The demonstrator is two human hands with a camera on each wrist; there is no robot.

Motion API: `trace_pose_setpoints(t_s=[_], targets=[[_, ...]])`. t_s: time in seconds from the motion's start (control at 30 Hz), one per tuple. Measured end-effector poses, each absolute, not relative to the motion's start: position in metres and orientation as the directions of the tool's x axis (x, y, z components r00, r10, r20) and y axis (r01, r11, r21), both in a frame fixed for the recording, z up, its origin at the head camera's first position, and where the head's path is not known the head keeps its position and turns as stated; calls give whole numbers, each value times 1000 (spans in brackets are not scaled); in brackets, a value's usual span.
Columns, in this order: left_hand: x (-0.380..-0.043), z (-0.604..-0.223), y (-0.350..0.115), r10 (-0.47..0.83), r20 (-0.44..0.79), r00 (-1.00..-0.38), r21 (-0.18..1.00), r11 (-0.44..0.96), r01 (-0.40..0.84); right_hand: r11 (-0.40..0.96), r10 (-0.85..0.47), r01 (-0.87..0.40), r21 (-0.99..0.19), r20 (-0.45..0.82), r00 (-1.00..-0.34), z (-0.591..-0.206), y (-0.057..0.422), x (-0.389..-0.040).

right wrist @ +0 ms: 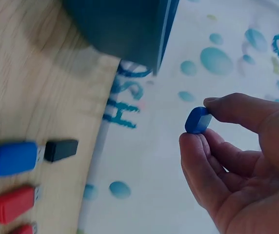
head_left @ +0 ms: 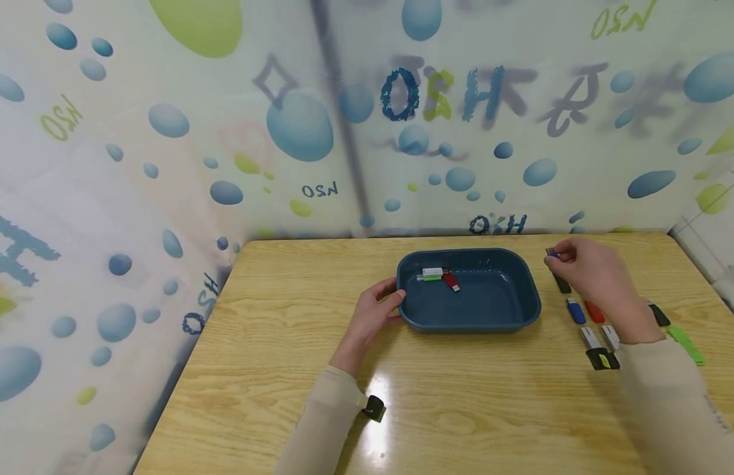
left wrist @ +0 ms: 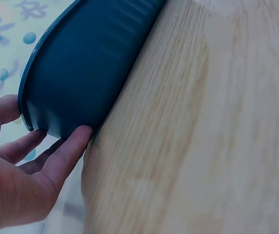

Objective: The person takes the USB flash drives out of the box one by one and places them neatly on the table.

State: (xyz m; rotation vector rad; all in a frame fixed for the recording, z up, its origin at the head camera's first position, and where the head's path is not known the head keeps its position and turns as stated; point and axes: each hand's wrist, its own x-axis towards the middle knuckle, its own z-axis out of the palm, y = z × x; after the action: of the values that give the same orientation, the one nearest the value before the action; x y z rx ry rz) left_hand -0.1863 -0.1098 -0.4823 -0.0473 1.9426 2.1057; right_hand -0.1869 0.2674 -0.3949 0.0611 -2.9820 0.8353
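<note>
A dark blue plastic tray (head_left: 479, 307) sits on the table. At its left end my left hand (head_left: 372, 313) grips the wall, thumb at the rim and fingers against the outside. Inside the tray lie a white USB stick (head_left: 432, 271), a green one (head_left: 428, 278) and a red one (head_left: 450, 282). Right of the tray, my right hand (head_left: 598, 274) pinches a small blue USB stick (right wrist: 198, 120) between thumb and fingertips, raised above the table. Beneath that hand are a black USB stick (right wrist: 61, 150), another blue one (right wrist: 15, 158) and a red one (right wrist: 15, 204).
More USB sticks lie at the right of the wooden table (head_left: 272, 336), including a silver one (head_left: 590, 338), a black-and-yellow one (head_left: 598, 359) and a bright green one (head_left: 687, 345). A patterned wall covering (head_left: 367, 165) stands behind the table's back edge.
</note>
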Motion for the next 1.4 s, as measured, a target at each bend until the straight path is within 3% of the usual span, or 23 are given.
trace_pose_setpoints(t_s=[0.6, 1.4], targets=[[-185, -482, -111, 184, -198, -963, 976, -56, -211, 895, -12, 21, -447, -70, -997, -409, 315, -203], [-184, -480, -111, 195, -187, -963, 979, -48, -199, 918, -59, 46, -394, -250, -967, -439, 331, -232]])
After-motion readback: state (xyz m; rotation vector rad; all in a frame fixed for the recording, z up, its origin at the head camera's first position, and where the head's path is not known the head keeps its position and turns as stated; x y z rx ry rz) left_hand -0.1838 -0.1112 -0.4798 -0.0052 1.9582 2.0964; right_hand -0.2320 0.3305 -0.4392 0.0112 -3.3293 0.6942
